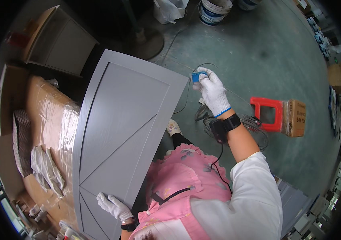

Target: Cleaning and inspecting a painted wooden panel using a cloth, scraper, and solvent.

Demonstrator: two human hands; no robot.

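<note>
A large grey panel (118, 104) with a raised frame and diagonal grooves lies in front of me, tilted across the view. My left hand (114, 207), in a white knit glove, rests on its near end with the fingers stretched out. Just off the panel's far right corner is my right hand (212, 91), gloved the same way. Its fingers are closed round a small blue block (198, 77). The block's underside cannot be made out.
A cardboard-topped, film-wrapped surface (54, 108) supports the panel's left side, with white gloves (46, 170) on it. A red stool (272, 114) stands right beside a cardboard box (295, 118). A fan (210, 126) with a cable is near my right forearm. Buckets (214, 12) stand farther off.
</note>
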